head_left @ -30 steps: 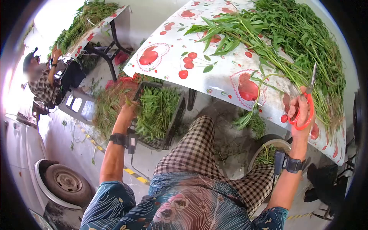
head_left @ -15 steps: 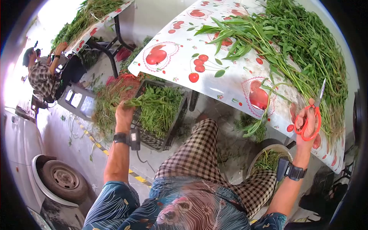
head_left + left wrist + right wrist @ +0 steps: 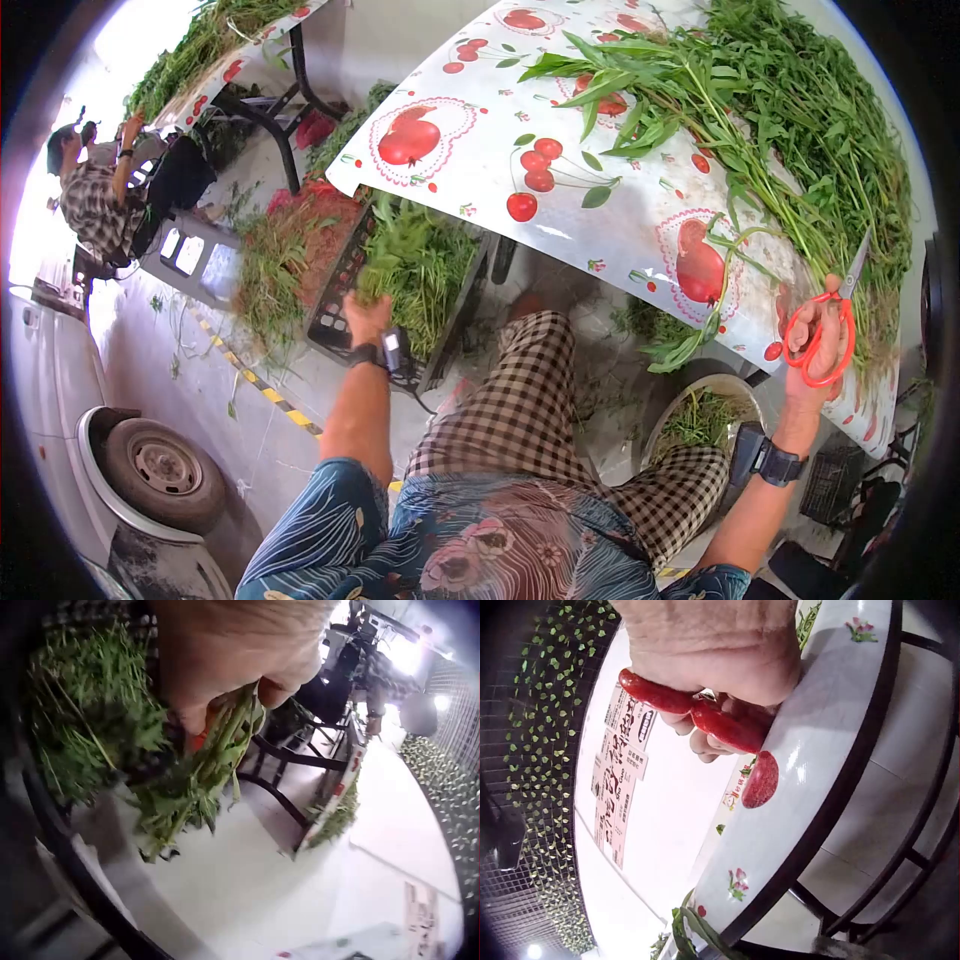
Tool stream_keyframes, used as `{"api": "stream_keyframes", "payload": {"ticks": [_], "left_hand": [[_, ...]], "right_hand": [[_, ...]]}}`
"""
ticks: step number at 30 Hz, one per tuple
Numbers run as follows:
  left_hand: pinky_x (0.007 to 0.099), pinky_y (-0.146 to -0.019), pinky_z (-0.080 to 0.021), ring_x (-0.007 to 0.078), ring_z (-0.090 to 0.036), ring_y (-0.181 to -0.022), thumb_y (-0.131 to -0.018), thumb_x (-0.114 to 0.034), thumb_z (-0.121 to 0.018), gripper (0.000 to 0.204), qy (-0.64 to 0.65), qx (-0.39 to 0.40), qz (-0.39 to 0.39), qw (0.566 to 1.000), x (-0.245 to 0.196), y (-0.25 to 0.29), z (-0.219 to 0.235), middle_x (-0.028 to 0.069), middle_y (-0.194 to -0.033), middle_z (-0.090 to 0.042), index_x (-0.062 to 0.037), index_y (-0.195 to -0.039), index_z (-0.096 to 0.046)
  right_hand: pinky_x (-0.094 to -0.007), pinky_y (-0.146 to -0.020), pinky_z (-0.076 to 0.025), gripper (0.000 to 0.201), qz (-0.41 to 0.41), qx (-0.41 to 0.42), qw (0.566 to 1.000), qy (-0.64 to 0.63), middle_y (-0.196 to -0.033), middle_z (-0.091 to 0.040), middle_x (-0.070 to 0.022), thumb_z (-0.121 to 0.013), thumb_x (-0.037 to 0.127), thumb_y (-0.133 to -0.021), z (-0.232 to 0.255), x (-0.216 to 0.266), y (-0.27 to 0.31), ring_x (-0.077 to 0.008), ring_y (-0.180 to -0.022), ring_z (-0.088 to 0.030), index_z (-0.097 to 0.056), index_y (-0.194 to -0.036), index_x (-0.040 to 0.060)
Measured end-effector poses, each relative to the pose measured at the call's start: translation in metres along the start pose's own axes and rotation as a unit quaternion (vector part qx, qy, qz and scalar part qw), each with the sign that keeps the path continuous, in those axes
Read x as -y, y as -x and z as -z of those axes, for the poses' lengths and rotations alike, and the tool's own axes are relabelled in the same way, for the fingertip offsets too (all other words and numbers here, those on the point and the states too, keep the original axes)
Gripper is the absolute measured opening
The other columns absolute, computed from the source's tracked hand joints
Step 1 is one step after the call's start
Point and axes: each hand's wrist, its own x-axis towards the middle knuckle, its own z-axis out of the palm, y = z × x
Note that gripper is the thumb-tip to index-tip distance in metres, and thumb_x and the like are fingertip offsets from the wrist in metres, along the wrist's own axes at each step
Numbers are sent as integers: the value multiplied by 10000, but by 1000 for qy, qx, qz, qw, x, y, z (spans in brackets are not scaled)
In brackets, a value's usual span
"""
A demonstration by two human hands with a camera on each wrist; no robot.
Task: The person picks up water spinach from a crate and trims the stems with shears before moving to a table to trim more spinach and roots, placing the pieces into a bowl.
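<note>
My left hand [image 3: 367, 318] grips a small bunch of leafy stems [image 3: 199, 776] by the stem ends, its leafy tops over the dark plastic crate [image 3: 330, 335]. Loose greens [image 3: 430, 290] fill that crate. In the left wrist view, thumb and fingers close around the stems. At the table's near right edge, my right hand [image 3: 818, 335] holds red-handled scissors [image 3: 852, 335], fingers through the loops and the blades pointing up and away. Beyond the scissors, a large heap of long-stemmed greens [image 3: 790, 110] covers the right side of the table [image 3: 450, 110].
Beside the crate lies a pile of trimmings on red netting [image 3: 325, 235]. A bucket [image 3: 745, 385] with cut greens stands by my right leg. One leafy stem [image 3: 700, 340] hangs over the table edge. Another person [image 3: 100, 195] sits at a second table, far left.
My left hand has moved from over the trimmings pile to the crate, bringing the bunch of stems with it. My right hand keeps hold of the scissors, slightly further right in view.
</note>
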Motion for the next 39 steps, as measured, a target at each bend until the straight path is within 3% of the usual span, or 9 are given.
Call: {"api": "stream_keyframes", "payload": {"ticks": [5, 8, 12, 15, 20, 23, 28, 35, 39], "left_hand": [[468, -833, -424, 300, -465, -1094, -874, -352, -466, 480, -124, -326, 98, 932, 36, 50, -4, 129, -1172, -506, -57, -1239, -368], [439, -761, -449, 280, -522, -965, -892, -302, -450, 363, -102, -313, 100, 939, 32, 36, 19, 105, -1055, -554, -40, -1143, -444], [349, -659, -474, 218, -555, -710, -892, -201, -480, 155, -183, -119, 134, 967, 0, 31, 9, 46, -794, -560, -54, -917, -522], [325, -648, -472, 198, -557, -715, -891, -176, -487, 131, -244, -148, 95, 954, -13, 41, -39, 37, -790, -562, -54, -909, -530], [332, -706, -509, 183, -596, -781, -908, -221, -500, 191, -241, 100, 158, 952, -29, 69, -107, 49, -868, -616, -56, -990, -552], [316, -701, -505, 173, -600, -760, -903, -246, -517, 209, -362, 118, 112, 918, -22, 107, -174, 45, -859, -616, -62, -997, -554], [296, -697, -485, 148, -594, -758, -897, -310, -528, 289, -460, 330, 56, 823, -4, 168, -284, 77, -844, -611, -26, -947, -550], [264, -756, -467, 134, -579, -816, -892, -130, -488, 172, -508, 538, -50, 671, 77, 228, -393, 56, -870, -625, 6, -930, -585], [307, -780, -463, 189, -597, -856, -790, -35, -543, 147, -563, 663, -147, 471, 153, 261, -409, 77, -879, -630, -27, -921, -610]], "right_hand": [[-204, -522, -412, 401, -29, -22, 998, 46, -672, -456, -5, -478, 237, -919, 1, 6, -1, -63, -491, -406, -414, -1261, 38], [-200, -507, -395, 389, -7, -14, 1000, 26, -665, -454, -9, -481, 226, -918, -4, 4, 1, -63, -493, -409, -420, -1254, 41], [-185, -456, -380, 396, -2, 11, 1000, 12, -722, -515, -32, -474, 207, -922, 4, 2, -1, -62, -500, -421, -398, -1266, 25], [-185, -465, -387, 391, 1, -5, 1000, -4, -706, -502, -28, -473, 205, -921, -2, 1, 1, -63, -496, -412, -400, -1262, 29], [-210, -482, -381, 359, 6, 0, 1000, -25, -590, -438, -8, -490, 209, -912, -4, -1, 1, -69, -474, -401, -440, -1231, 53], [-210, -482, -379, 359, 7, -3, 1000, -16, -600, -454, -14, -502, 204, -905, -7, 3, 3, -68, -476, -404, -446, -1227, 55], [-197, -432, -336, 373, 4, -32, 999, -6, -604, -459, -10, -535, 215, -887, -7, 2, 1, -64, -481, -420, -459, -1210, 45], [-342, -710, -487, 296, 17, 23, 999, -20, -497, -376, 2, -442, 177, -885, -7, 1, 1, -110, -452, -394, -434, -1131, 14], [-316, -628, -495, 261, -30, -27, 999, -34, -559, -460, -38, -487, 114, -863, -13, 30, 12, -115, -466, -452, -433, -1084, -16]]}}
